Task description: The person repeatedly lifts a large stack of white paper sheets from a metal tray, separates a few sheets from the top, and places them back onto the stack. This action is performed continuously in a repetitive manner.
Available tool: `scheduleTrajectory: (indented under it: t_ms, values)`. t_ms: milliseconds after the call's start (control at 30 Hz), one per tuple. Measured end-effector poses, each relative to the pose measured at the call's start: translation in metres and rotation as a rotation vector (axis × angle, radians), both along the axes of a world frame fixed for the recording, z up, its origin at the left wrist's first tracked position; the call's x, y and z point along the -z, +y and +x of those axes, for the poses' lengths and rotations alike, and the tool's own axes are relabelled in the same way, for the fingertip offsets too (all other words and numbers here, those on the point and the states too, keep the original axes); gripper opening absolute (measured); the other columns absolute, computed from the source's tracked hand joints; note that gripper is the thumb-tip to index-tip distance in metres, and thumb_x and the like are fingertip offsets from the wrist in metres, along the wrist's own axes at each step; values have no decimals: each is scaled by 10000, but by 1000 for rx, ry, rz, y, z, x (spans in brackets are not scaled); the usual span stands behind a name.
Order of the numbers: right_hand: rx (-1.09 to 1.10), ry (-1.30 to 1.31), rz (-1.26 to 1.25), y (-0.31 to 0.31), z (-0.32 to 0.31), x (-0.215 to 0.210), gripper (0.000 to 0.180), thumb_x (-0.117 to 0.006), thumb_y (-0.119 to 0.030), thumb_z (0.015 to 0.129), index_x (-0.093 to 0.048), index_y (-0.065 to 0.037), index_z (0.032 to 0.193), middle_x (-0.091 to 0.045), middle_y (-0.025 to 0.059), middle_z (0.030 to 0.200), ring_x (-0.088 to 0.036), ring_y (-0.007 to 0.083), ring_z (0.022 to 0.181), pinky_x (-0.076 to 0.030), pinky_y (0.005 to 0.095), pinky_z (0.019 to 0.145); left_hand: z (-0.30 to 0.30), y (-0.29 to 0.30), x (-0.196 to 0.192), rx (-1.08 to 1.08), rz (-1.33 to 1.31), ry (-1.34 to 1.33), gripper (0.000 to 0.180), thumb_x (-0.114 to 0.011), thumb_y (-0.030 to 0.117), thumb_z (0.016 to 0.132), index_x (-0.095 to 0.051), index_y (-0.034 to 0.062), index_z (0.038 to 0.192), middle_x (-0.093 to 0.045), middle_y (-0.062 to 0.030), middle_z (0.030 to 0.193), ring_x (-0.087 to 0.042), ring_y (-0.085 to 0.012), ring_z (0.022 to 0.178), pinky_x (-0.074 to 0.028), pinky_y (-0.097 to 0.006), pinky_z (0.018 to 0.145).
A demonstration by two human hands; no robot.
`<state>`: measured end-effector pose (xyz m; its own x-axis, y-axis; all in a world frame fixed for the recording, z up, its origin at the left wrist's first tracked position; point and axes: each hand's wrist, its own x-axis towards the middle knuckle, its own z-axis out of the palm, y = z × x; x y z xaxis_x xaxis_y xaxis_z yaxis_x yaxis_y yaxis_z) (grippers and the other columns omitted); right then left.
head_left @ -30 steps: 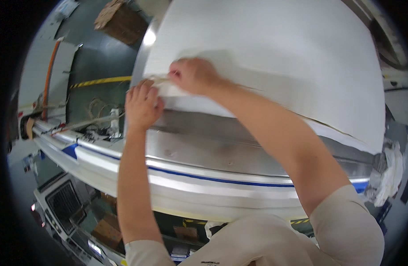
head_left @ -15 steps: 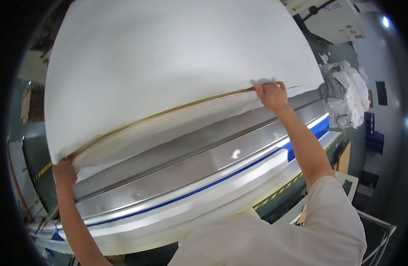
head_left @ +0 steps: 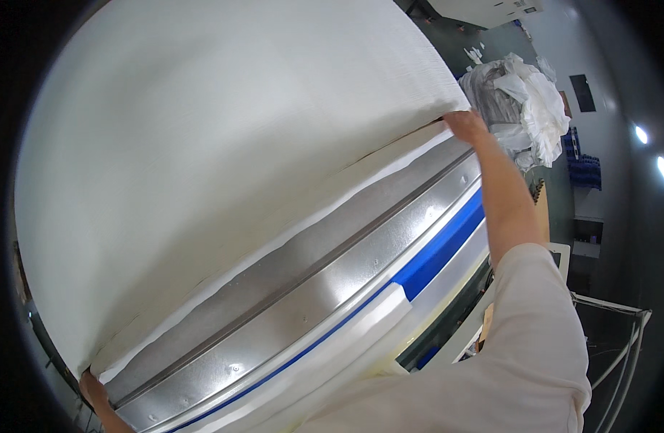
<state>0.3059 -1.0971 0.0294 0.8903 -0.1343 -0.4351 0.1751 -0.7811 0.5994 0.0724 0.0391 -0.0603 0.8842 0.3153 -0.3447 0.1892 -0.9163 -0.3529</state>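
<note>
A large white sheet (head_left: 223, 123) with a faintly textured surface fills the upper left. A paler layer hangs along its near edge, over a grey metal ledge (head_left: 303, 292). At the lower left end of that edge, my left hand (head_left: 95, 391) is closed on the sheet, its fingers partly hidden. My right hand (head_left: 465, 127) grips the same edge at the far right corner, the fingertips tucked out of sight under the sheet. Between the hands, the edge runs in a shallow curve with a thin dark gap showing near the right.
Along the near side of the ledge runs a blue strip (head_left: 439, 261) beside white padding (head_left: 368, 317). A bundle of crumpled white plastic wrap (head_left: 530, 108) stands past my right hand. A pale metal frame (head_left: 624, 353) is at the lower right, and blue crates (head_left: 584, 172) sit farther back.
My hands have moved outward to the sheet's two ends, the left one lower in view. The tan gap along the edge has narrowed, and the view has tilted and shifted.
</note>
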Motion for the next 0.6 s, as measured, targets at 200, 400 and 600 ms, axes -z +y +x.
scheduleTrajectory:
  t_ms: [200, 400, 600]
  values:
    - [140, -123, 202, -28, 9, 14, 323, -540, -151, 820, -613, -174, 1133, -630, 141, 1098, -583, 320, 1043, -469, 419, 876, -35, 55, -7, 108, 166, 50, 209, -459, 62, 877, -600, 12, 1022, -616, -172, 1036, -552, -345, 1014, -440, -419, 881]
    - [185, -229, 111, -2, -5, 10, 269, -526, -190, 855, -642, -185, 1098, -646, 114, 1067, -605, 318, 998, -474, 428, 863, -25, 2, -54, -116, 155, 29, 245, -441, 76, 880, -624, 65, 1041, -624, -155, 1029, -564, -340, 993, -450, -443, 837]
    - [144, -175, 131, -55, 15, -54, 309, -536, -172, 814, -642, -192, 1104, -642, 120, 1069, -600, 326, 992, -473, 427, 851, 26, -127, -128, -145, 181, 36, 387, -449, 19, 832, -612, 170, 1149, -630, -107, 1106, -563, -324, 1046, -450, -429, 892]
